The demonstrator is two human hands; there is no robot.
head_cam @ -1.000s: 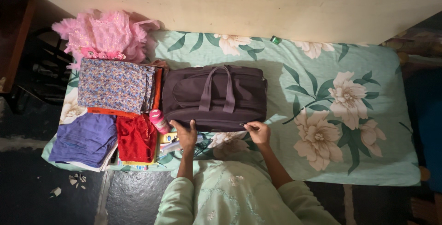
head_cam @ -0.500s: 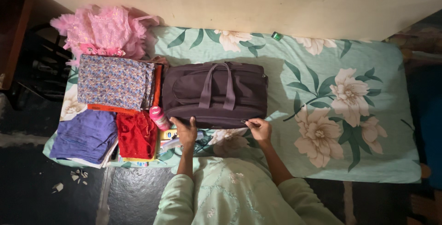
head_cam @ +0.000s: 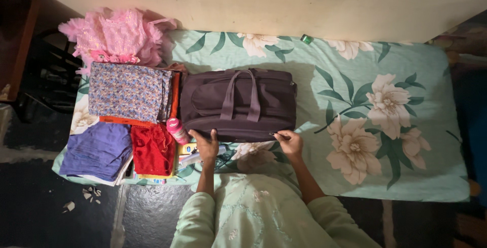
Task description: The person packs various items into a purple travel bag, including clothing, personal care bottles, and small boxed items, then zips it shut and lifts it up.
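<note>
Floral-printed green bedding is supporting a dark purple fabric duffel bag at its centre. Left hand is bracing the bag's near edge, fingers spread; right hand is pinching what looks like the zipper pull. Pulling steadily along the seam is advisable. Folded clothing stacks are crowding the left; open bedding is lying rightward.

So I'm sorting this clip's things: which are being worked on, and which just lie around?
In hand:
dark travel bag, held at its near edge
left hand, pressing on the bag
right hand, pinching at the bag's near edge, seemingly the zip

Lying about:
pink frilly dress
floral folded cloth
red cloth
blue cloth
pink bottle
floral bedsheet
</note>
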